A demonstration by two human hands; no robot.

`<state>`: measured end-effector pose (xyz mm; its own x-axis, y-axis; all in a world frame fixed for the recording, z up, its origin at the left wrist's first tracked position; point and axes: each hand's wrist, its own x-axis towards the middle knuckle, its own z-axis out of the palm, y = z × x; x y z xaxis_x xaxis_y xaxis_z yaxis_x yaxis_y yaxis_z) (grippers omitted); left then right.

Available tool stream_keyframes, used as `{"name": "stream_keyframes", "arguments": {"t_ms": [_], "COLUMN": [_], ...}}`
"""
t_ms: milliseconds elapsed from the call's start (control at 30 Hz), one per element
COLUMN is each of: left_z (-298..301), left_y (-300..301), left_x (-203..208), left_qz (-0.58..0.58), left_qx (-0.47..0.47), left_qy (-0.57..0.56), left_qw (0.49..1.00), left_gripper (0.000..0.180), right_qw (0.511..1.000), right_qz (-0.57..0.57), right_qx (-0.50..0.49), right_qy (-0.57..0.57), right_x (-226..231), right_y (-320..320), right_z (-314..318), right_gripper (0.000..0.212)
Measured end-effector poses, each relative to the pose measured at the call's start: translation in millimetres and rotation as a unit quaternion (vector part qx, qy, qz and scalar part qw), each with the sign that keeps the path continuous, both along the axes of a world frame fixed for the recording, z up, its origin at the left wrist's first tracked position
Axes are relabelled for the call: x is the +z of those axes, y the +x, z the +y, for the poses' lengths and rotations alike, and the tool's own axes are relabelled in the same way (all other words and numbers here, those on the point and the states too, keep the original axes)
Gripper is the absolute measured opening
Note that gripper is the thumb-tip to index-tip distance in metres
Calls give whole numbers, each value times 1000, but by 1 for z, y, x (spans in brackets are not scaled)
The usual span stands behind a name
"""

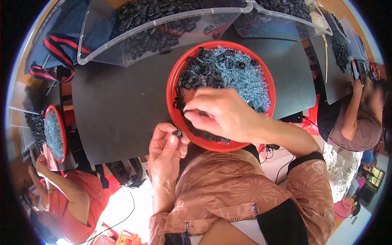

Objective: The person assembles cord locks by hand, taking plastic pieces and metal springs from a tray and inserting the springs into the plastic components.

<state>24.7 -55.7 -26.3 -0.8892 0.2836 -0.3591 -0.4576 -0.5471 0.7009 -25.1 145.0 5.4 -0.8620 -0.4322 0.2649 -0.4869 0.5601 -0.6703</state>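
Spanning the middle, a dark bench (118, 98) has 2 clear bins of black parts (143, 38) at its far side, a left bin (102, 53) and a right bin (261, 28). A red basin (200, 142) sits at the near edge, holding silver springs (253, 81) on the right and black fittings (200, 77) on the left. Over it, the right hand (216, 110) is pinched narrow; I cannot tell what it grips. The left hand (165, 149), just left of the basin, holds 1 small black piece (178, 133) at its fingertips.
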Motion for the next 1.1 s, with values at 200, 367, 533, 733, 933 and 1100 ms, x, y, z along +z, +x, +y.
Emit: {"name": "stream_keyframes", "arguments": {"t_ms": [200, 367, 533, 733, 933, 1100], "left_z": [16, 25, 32, 33, 37, 37], "left_y": [2, 5, 7, 9, 8, 6], "left_x": [8, 15, 18, 27, 24, 18], "left_qz": [34, 77, 155, 210, 240, 306], "left_qx": [25, 34, 33, -14, -29, -59], "left_qy": [-20, -60, -162, -280, -294, -325], "left_qw": [999, 995, 974, 937, 925, 893], "left_gripper": [17, 14, 10, 14, 16, 19], "right_qw": [950, 945, 955, 946, 943, 941], "right_qz": [-138, -132, -190, -244, -235, -246], "right_qx": [-41, -56, -30, 3, 25, 53], "right_qy": [-278, -294, -224, -213, -235, -228], "right_x": [-6, -7, 13, 15, 9, 1], "right_y": [31, 38, 36, 34, 32, 31], "right_z": [-10, -4, 16, 30, 40, 48], "right_gripper": [15, 14, 16, 19, 20, 15]}}
